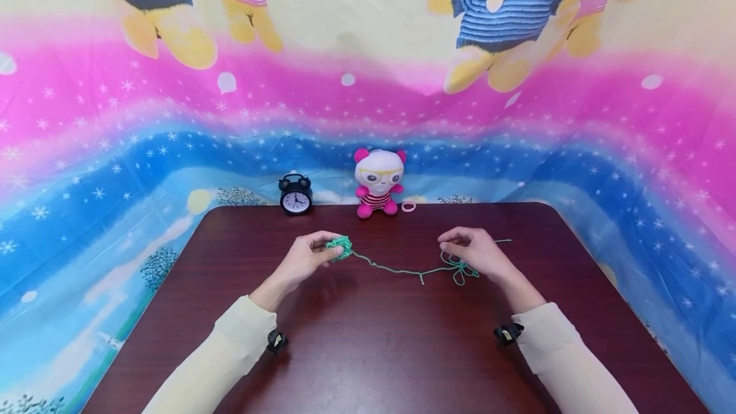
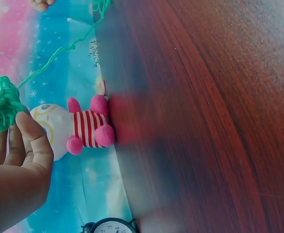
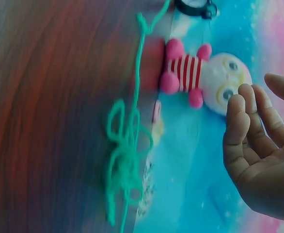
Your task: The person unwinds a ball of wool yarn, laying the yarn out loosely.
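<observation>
Green yarn [image 1: 340,247], sleeves [image 1: 238,340] in head view only

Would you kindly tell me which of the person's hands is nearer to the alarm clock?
Left. The left hand is on the near side of the alarm clock; the right hand is farther off to the right, past the plush toy.

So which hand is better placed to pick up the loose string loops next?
Probably the right hand: it looks empty and is close to the loose string loops, while the left hand pinches the green bundle.
</observation>
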A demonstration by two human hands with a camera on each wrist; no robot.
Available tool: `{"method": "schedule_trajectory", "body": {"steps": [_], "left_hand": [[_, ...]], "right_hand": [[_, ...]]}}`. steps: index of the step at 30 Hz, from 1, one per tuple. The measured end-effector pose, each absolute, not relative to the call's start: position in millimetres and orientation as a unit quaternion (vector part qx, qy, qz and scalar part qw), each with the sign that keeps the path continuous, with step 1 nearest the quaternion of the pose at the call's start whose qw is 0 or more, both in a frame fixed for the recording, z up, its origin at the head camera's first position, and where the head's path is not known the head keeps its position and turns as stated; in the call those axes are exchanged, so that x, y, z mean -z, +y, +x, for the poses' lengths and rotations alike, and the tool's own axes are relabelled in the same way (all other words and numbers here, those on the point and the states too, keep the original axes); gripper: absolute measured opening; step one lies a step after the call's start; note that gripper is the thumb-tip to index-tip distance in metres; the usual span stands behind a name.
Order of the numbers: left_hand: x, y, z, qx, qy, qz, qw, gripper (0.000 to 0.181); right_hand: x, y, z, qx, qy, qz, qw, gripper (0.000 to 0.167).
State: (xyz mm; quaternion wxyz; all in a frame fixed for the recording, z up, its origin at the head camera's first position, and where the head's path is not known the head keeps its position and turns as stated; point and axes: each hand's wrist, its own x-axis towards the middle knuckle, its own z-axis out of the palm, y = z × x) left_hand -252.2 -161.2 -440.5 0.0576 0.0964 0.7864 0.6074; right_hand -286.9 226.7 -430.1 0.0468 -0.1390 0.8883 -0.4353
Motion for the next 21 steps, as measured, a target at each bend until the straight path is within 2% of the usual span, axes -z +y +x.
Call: {"method": "schedule_trajectory", "body": {"steps": [21], "left_hand": [[440, -156, -252, -0.608, 0.783, 0.109, 0.073, 0.034]], "right_hand": [[441, 148, -278, 0.435, 0.872, -0.214, 0.067, 0.014]]}}
